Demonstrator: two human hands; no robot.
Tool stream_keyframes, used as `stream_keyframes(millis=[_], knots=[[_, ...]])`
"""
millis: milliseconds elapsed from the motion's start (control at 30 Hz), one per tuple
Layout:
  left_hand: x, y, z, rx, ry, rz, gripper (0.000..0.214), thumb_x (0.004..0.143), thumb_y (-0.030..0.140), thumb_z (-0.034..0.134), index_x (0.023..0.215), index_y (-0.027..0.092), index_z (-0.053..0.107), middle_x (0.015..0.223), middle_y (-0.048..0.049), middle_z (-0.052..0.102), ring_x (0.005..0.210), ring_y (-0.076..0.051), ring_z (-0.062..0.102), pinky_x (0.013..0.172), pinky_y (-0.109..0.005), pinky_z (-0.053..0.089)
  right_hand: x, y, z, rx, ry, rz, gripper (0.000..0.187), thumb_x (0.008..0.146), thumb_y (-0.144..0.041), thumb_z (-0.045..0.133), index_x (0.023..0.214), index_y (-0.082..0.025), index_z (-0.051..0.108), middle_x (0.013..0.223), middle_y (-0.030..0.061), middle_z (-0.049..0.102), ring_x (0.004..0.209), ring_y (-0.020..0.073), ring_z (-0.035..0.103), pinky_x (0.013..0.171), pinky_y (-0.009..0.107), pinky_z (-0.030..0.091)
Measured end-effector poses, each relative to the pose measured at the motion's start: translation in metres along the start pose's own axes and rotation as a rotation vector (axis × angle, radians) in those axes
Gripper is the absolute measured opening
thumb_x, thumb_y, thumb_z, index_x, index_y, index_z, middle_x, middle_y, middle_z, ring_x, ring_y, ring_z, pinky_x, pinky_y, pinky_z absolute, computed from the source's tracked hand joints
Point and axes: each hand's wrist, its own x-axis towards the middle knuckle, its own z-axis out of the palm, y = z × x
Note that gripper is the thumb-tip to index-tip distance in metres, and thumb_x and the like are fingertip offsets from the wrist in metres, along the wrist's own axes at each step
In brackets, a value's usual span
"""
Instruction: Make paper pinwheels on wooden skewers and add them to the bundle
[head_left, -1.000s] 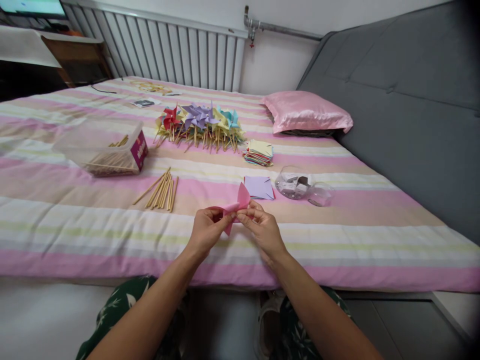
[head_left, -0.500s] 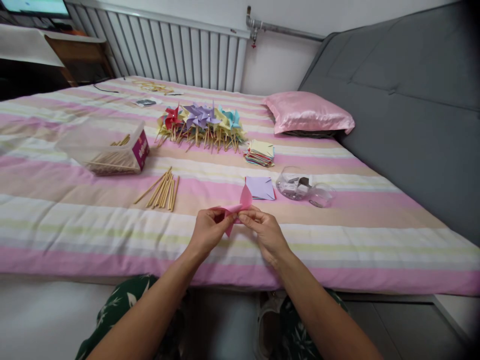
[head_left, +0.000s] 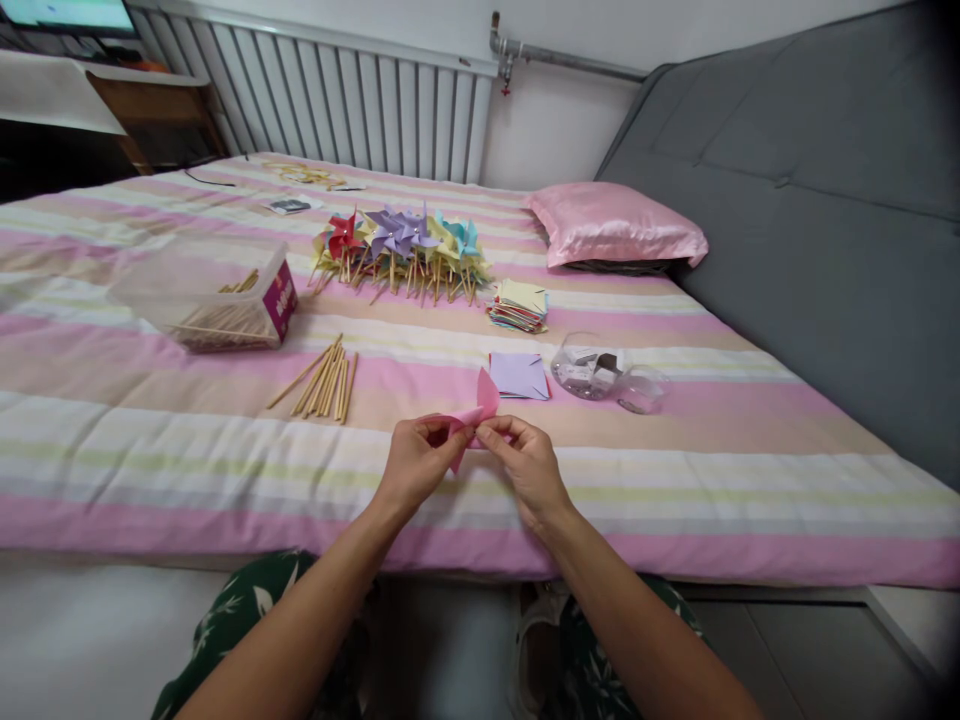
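My left hand (head_left: pixel 416 462) and my right hand (head_left: pixel 525 464) both pinch a pink folded paper piece (head_left: pixel 480 402) just above the near part of the striped bed cover (head_left: pixel 675 460). One pointed flap of the paper sticks up between the hands. Fingers of both hands are closed on the paper's middle. Just beyond lies a small stack of purple and pink paper squares (head_left: pixel 519 375). A bundle of wooden sticks (head_left: pixel 325 377) lies to the left of my hands.
Finished paper pinwheels (head_left: pixel 401 245) lie in a heap farther back, beside a stack of coloured paper squares (head_left: pixel 517 305). A clear box with sticks (head_left: pixel 210 295) stands left. A clear round container (head_left: pixel 589 368) lies right. Pink pillow (head_left: pixel 615 222) and grey headboard (head_left: pixel 810 190) bound the right side.
The hands have stayed in place with the paper; the fingers shifted slightly on its middle and the raised flap sits a little lower.
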Motion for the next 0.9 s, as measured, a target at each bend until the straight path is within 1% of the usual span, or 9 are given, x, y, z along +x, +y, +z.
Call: stream_keyframes(millis=[133,233,300,367,467,567,700,900], knots=[[0.0003,-0.002,-0.0008,-0.004,-0.008,0.011,0.018,0.063,0.027,0.069,0.052,0.014,0.061,0.045,0.0026,0.053,0.043,-0.008,0.045,0.044,-0.019,0.035,0.001,0.0034,-0.0009,-0.018,0.039,-0.056,0.024,0.065,-0.033,0.074,0.076,-0.019,0.058,0.074,-0.0013,0.062,0.067,0.0132,0.06,0.066,0.026,0.048],[0.0011,-0.0043,-0.0013,0.004,-0.019,0.016,0.018,0.064,0.027,0.069,0.053,0.014,0.06,0.045,0.0028,0.052,0.043,-0.008,0.045,0.044,-0.019,0.035,0.0017,0.0052,-0.0006,-0.001,0.063,-0.099,0.032,0.064,-0.033,0.075,0.086,-0.021,0.055,0.082,-0.0001,0.064,0.074,0.0143,0.062,0.072,0.029,0.05],[0.0013,-0.0048,-0.0014,0.017,-0.016,0.02,0.018,0.064,0.028,0.069,0.054,0.014,0.061,0.046,0.0022,0.053,0.044,-0.009,0.046,0.045,-0.02,0.036,0.0021,0.0046,-0.0002,0.034,0.019,-0.083,0.036,0.065,-0.033,0.074,0.094,-0.021,0.056,0.087,0.0021,0.066,0.079,0.0158,0.063,0.078,0.032,0.051],[0.0011,-0.004,-0.0016,0.034,-0.01,0.028,0.019,0.064,0.029,0.069,0.054,0.014,0.061,0.046,0.0015,0.054,0.044,-0.009,0.047,0.045,-0.02,0.036,0.0024,0.003,-0.0003,0.043,-0.045,-0.054,0.035,0.067,-0.034,0.073,0.097,-0.02,0.06,0.089,0.004,0.068,0.082,0.0173,0.064,0.081,0.035,0.051],[-0.0002,-0.001,-0.0019,0.059,-0.017,0.05,0.022,0.066,0.03,0.067,0.051,0.015,0.06,0.046,0.0013,0.053,0.044,-0.009,0.047,0.045,-0.02,0.037,0.0029,0.0006,-0.0016,0.001,-0.103,-0.049,0.026,0.07,-0.035,0.07,0.09,-0.019,0.066,0.091,0.0052,0.069,0.085,0.0189,0.064,0.084,0.036,0.05],[-0.0019,0.0022,-0.0019,0.084,-0.009,0.082,0.02,0.067,0.03,0.067,0.053,0.015,0.062,0.048,0.0007,0.055,0.046,-0.01,0.048,0.046,-0.021,0.037,0.0031,-0.0004,-0.0032,-0.044,-0.11,-0.062,0.02,0.072,-0.034,0.069,0.083,-0.018,0.069,0.088,0.0045,0.07,0.083,0.0186,0.064,0.082,0.034,0.05],[-0.0034,0.0034,-0.0012,0.12,0.012,0.121,0.015,0.067,0.028,0.067,0.059,0.015,0.066,0.054,-0.0014,0.061,0.049,-0.011,0.052,0.047,-0.02,0.039,0.0027,-0.0005,-0.0037,-0.075,-0.113,-0.055,0.019,0.072,-0.035,0.069,0.08,-0.018,0.07,0.083,0.004,0.07,0.079,0.0188,0.063,0.078,0.034,0.05],[-0.0039,0.0023,-0.0003,0.169,0.039,0.163,0.013,0.067,0.027,0.067,0.064,0.015,0.069,0.058,-0.0026,0.064,0.053,-0.013,0.056,0.05,-0.021,0.042,0.0016,-0.0003,-0.0013,-0.008,-0.103,-0.03,0.019,0.071,-0.034,0.07,0.081,-0.018,0.07,0.082,0.0031,0.07,0.077,0.018,0.064,0.077,0.033,0.051]])
